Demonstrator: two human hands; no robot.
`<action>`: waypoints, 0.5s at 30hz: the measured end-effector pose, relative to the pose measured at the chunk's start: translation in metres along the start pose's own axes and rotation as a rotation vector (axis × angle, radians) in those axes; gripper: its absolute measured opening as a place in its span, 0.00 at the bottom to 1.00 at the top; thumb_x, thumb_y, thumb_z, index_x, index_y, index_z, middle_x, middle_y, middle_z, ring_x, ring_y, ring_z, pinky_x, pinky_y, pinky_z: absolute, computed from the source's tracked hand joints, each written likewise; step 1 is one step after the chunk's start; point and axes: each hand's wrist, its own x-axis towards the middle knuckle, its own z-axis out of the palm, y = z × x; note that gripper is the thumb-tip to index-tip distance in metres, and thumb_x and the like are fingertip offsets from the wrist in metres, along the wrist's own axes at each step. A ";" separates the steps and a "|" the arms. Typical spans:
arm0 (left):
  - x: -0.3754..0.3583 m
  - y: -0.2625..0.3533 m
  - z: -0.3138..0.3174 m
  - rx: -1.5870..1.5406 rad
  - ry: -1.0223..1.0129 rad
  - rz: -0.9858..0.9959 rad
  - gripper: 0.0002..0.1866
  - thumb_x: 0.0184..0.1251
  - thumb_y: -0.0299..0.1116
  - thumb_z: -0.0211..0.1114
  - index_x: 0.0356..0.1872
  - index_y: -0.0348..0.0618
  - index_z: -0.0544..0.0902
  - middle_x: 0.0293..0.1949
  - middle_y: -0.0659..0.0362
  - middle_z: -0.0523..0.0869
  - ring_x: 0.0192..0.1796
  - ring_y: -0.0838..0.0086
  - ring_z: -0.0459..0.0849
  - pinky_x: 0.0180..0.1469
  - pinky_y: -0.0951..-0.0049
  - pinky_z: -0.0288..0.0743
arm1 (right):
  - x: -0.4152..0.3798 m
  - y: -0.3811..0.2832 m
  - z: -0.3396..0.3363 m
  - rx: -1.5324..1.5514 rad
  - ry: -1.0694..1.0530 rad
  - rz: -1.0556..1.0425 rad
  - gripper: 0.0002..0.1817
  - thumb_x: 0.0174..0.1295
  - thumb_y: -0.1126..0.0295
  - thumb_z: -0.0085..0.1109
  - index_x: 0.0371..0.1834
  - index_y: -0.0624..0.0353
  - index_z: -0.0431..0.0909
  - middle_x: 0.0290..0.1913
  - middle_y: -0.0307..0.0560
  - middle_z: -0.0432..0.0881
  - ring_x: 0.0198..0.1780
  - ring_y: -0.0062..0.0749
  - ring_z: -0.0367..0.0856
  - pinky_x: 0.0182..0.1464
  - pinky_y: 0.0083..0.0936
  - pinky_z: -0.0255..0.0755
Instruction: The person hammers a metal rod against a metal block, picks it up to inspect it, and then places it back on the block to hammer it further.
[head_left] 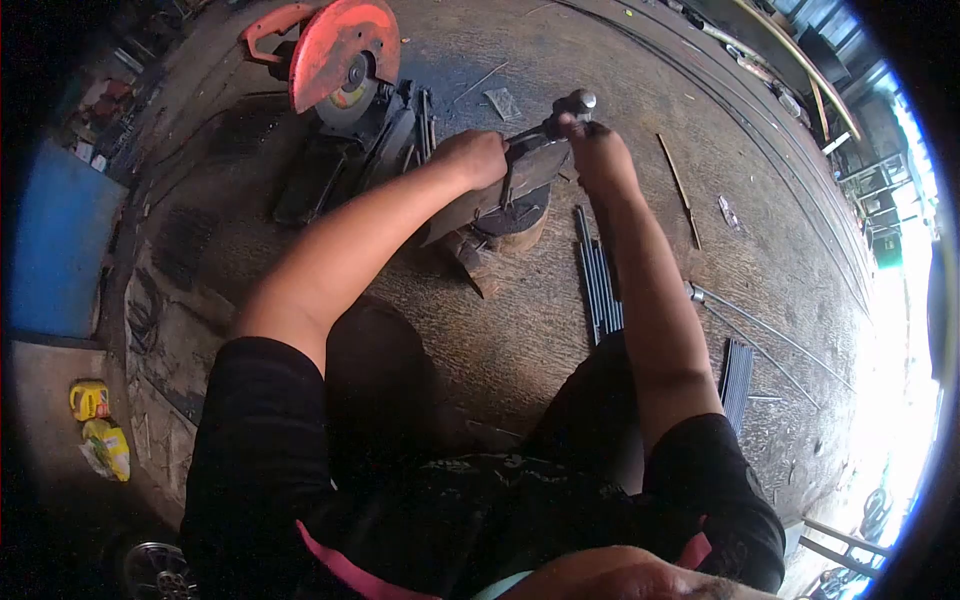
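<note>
Both arms reach forward over a round block that stands on the dirty floor. A flat metal piece lies tilted over the block. My left hand is closed on the metal piece near its far left edge. My right hand is wrapped round a hammer, whose metal head shows just beyond the fingers. The hammer head is close to the far right end of the metal piece; whether they touch is unclear.
A cut-off saw with a red guard stands at the far left. Dark metal bars lie on the floor right of the block, with more bars further right. Long rods and a thin stick lie to the right.
</note>
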 end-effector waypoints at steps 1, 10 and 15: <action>-0.001 -0.001 0.004 0.000 -0.002 -0.001 0.20 0.73 0.41 0.47 0.46 0.36 0.81 0.45 0.40 0.84 0.50 0.43 0.82 0.53 0.48 0.74 | 0.000 0.003 0.000 0.000 -0.002 0.002 0.33 0.65 0.36 0.49 0.51 0.57 0.81 0.43 0.65 0.84 0.52 0.56 0.82 0.53 0.41 0.74; 0.009 -0.009 0.017 -0.024 0.101 0.073 0.17 0.72 0.39 0.49 0.42 0.36 0.81 0.41 0.40 0.84 0.46 0.45 0.84 0.48 0.48 0.75 | -0.020 -0.027 -0.029 0.416 0.517 -0.472 0.29 0.67 0.42 0.53 0.41 0.63 0.79 0.20 0.38 0.77 0.22 0.21 0.76 0.24 0.24 0.69; 0.006 -0.001 0.011 0.080 0.066 0.031 0.18 0.71 0.40 0.49 0.46 0.39 0.83 0.46 0.42 0.85 0.50 0.47 0.84 0.52 0.51 0.77 | 0.027 0.027 0.022 -0.156 0.274 -0.308 0.30 0.66 0.40 0.52 0.41 0.61 0.81 0.21 0.49 0.80 0.24 0.39 0.82 0.32 0.34 0.75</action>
